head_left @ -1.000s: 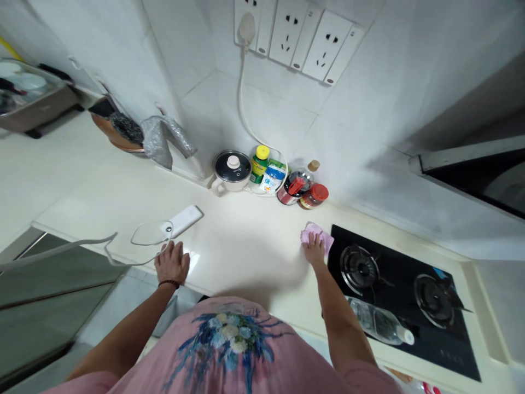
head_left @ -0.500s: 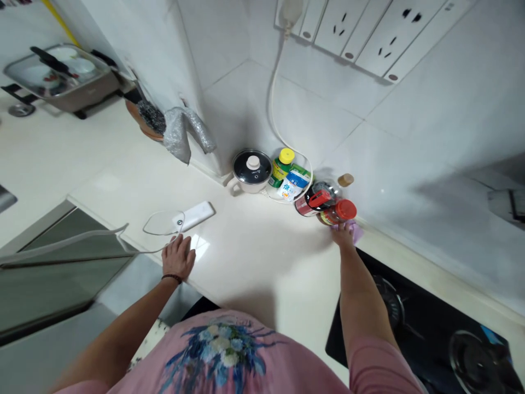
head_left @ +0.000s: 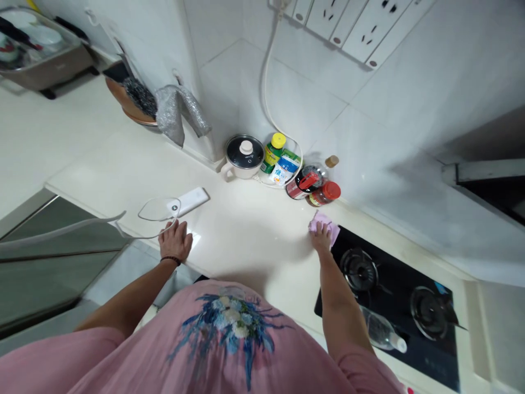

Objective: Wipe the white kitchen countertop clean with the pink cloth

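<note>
My right hand presses on a pink cloth on the counter, at the corner of the black gas stove. Fingers bent over the cloth hold it against the surface. My left hand rests palm down near the counter's front edge, fingers apart and holding nothing. Just beyond those fingers lie a white power bank and a loop of thin white cable. Behind the cloth, against the wall, stand a red-lidded jar and a dark bottle with a red cap.
Along the wall sit a small lidded pot, a green bottle with a yellow cap and a white-blue packet. A clear plastic bottle lies on the gas stove. A white cord hangs from the sockets.
My right hand has drawn the pink cloth back from beside the red-lidded jar towards my body. My left hand stays in place on the counter. The view has shifted, showing more of the stove.
</note>
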A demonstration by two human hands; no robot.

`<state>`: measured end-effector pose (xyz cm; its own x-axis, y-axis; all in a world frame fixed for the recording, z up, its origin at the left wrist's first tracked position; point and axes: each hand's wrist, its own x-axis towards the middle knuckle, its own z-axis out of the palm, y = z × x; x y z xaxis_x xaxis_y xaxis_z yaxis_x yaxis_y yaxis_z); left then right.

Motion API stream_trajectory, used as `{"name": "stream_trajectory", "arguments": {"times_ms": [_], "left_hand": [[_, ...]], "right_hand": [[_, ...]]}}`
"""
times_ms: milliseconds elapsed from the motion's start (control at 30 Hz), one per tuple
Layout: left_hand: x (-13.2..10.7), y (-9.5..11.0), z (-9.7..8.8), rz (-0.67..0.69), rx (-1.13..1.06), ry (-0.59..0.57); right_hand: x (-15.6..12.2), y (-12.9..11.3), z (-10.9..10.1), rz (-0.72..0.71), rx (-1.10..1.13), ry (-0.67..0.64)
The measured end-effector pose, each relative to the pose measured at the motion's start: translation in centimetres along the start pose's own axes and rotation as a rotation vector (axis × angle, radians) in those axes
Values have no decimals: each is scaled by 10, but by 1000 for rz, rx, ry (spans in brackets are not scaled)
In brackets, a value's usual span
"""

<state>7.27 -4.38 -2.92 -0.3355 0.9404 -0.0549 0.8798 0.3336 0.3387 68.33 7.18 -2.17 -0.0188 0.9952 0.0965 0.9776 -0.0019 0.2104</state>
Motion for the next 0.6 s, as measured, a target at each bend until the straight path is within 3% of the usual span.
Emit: {"name": "stream_trajectory", "arguments": {"times_ms": [133,300,400,500,600], "left_hand": [[0,1,-3,19,-15,-1],[-1,3,-6,26,-40,-11],[-1,5,-8,26,-53,-30],[-2,6,-9,12,-63,-42],[-1,6,-9,8,-80,-49]], "right_hand": [[-75,-27,-9,75,110,-36],[-194,-55,-13,201,151,-56],[-252,-66,-14,206,185,-66],[-273,-73,-16,316,217,-107],[-245,-83,-24,383,191,-213]]}}
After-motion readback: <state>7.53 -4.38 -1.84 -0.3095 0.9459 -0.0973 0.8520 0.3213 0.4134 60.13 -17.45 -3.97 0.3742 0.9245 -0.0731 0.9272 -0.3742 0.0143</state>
